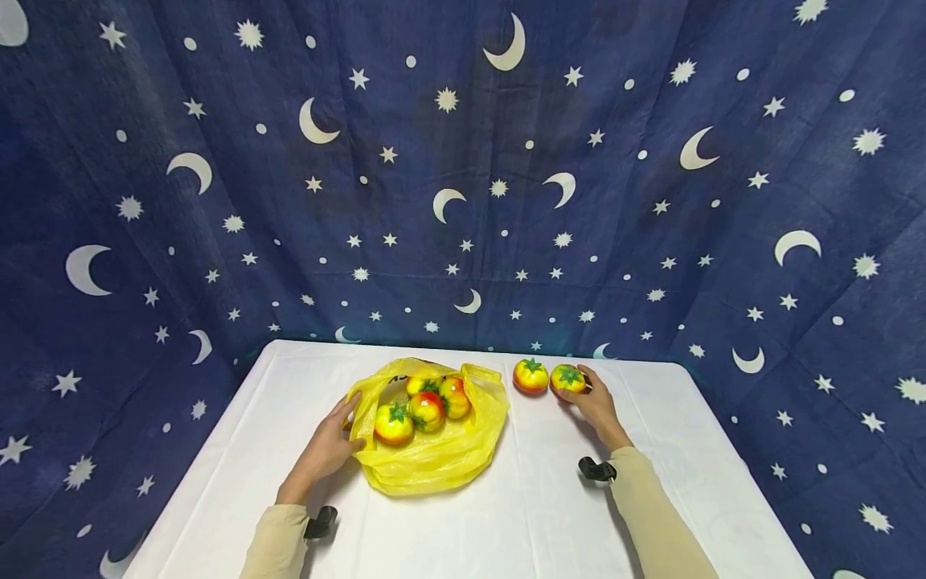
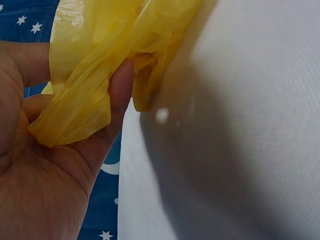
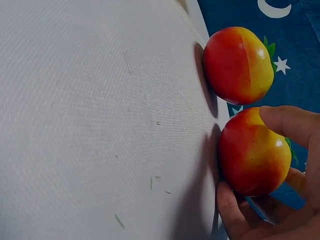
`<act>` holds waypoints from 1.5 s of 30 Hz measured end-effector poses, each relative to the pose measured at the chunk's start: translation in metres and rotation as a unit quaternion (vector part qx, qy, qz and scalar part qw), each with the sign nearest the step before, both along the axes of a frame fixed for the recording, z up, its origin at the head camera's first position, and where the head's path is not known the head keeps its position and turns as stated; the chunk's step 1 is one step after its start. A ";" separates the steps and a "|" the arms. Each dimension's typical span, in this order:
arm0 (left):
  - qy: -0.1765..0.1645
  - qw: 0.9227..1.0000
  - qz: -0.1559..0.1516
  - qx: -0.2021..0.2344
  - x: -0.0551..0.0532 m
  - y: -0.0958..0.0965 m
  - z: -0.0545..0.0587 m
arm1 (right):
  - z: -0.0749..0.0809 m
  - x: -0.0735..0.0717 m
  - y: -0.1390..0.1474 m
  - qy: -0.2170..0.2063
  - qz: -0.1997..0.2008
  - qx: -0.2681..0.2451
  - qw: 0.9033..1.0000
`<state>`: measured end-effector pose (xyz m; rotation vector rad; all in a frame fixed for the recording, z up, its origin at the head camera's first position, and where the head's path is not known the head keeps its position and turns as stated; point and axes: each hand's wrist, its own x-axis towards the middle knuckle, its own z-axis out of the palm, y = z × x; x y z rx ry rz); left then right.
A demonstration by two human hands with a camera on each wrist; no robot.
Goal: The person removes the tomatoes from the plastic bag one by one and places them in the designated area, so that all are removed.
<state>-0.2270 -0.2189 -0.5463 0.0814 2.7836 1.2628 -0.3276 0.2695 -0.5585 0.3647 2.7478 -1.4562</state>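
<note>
A yellow plastic bag [image 1: 434, 474] lies open on the table, with several red-and-yellow artificial tomatoes [image 1: 427, 412] with green leaf tops inside it. At the bag's left side, my left hand [image 1: 329, 442] holds its rim; in the left wrist view the crumpled plastic [image 2: 82, 107] passes between thumb and fingers. Toward the back right, my right hand [image 1: 599, 408] grips another artificial tomato [image 1: 567, 378], thumb on one side and fingers on the other in the right wrist view. A second loose tomato [image 1: 530, 376] stands just left of the gripped one.
A white cloth [image 1: 492, 531] covers the table. Behind and beside it hangs a dark blue curtain [image 1: 405, 177] with moons and stars. Small green bits [image 3: 119, 221] lie on the cloth. Each wrist wears a black camera mount [image 1: 596, 470].
</note>
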 end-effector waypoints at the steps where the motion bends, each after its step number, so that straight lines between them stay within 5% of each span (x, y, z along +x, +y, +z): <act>1: 0.003 1.000 -0.001 0.001 0.000 0.000 0.000 | -0.001 0.000 0.001 0.001 -0.001 -0.001 1.000; 13: -0.003 1.000 0.001 -0.006 -0.002 0.000 0.001 | 0.006 0.005 0.003 0.015 -0.003 -0.001 1.000; 27: -0.005 1.000 0.004 0.000 -0.002 0.000 -0.001 | 0.046 0.020 -0.016 0.063 -0.004 -0.026 0.998; 45: -0.008 1.000 0.001 0.004 -0.002 0.000 -0.002 | 0.082 0.054 -0.053 0.117 0.076 -0.092 0.986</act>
